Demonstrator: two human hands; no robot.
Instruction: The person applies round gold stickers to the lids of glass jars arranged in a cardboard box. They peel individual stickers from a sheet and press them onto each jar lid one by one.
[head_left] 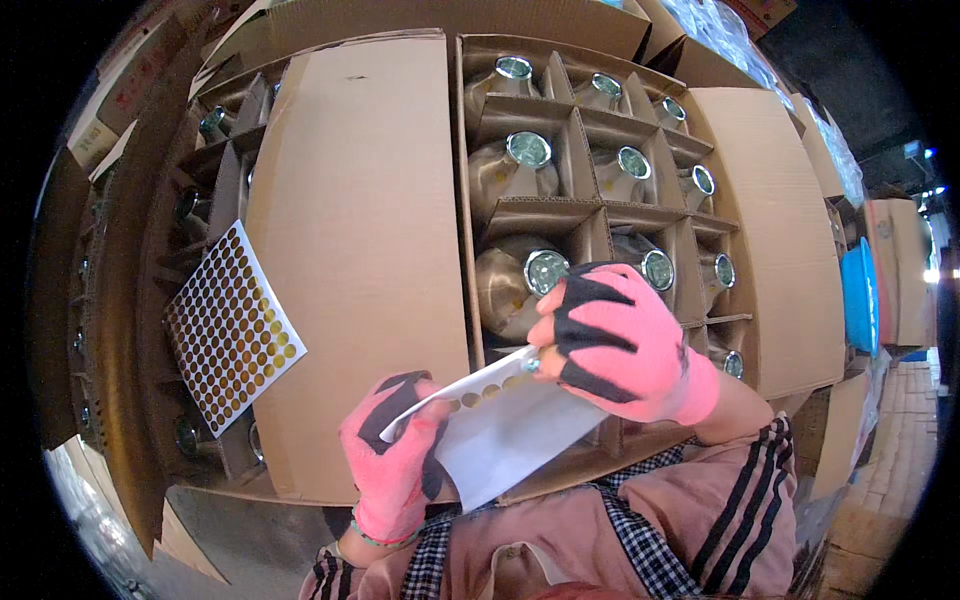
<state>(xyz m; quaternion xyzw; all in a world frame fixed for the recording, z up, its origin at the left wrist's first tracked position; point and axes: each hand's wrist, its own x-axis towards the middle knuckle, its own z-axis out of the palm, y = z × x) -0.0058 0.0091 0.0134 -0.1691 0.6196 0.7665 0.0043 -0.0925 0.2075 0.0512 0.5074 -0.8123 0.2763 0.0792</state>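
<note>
Cardboard filled nearly everything ahead of my fingers: a big carton (600, 200) with a divider grid stood open beyond my right hand (620, 345), and its wide flap (360, 260) stretched flat above my left hand (395, 455). Each cell of the grid held a gold-coloured jar (505, 285) with a shiny metal cap (546, 270); the nearest capped jar sat just past my right knuckles. Off to the far left of my left hand, a full sheet of round gold stickers (232, 328) lay on the flap's edge, over a second carton of jars.

Both hands wore pink gloves with black patches. My left fingers were closed on the lower corner of a white sticker sheet (500, 425), holding it curled up toward my right hand. My right fingers were pinched together at the sheet's upper edge, by a row of gold stickers (487, 392); whether one was already lifted between them I could not tell, the spot being too small.

To do this well, I judged I should keep the left grip firm so the sheet stayed taut, and peel slowly from a sticker's edge so it came away uncreased.
</note>
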